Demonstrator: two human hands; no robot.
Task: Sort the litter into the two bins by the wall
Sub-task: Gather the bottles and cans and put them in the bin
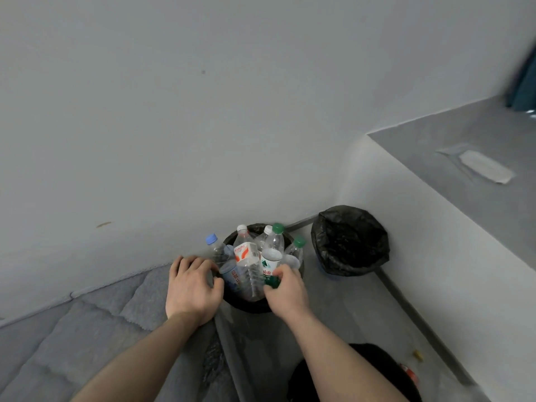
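Two round bins lined with black bags stand by the white wall. The left bin (249,304) is packed with several clear plastic bottles; a red-labelled one (246,252) stands in the middle and a blue-capped one (216,248) leans at the left. My right hand (285,288) is closed around a green-labelled bottle (269,264) at the bin's near right rim. My left hand (193,288) hovers over the near left rim, fingers apart, holding nothing. The right bin (349,242) shows only its crumpled black liner.
A grey quilted mattress (87,320) fills the lower left. A white ledge (435,242) runs along the right, with a pale flat object (485,166) on the grey surface above. Small red (407,372) and yellow (417,355) scraps lie on the floor at lower right.
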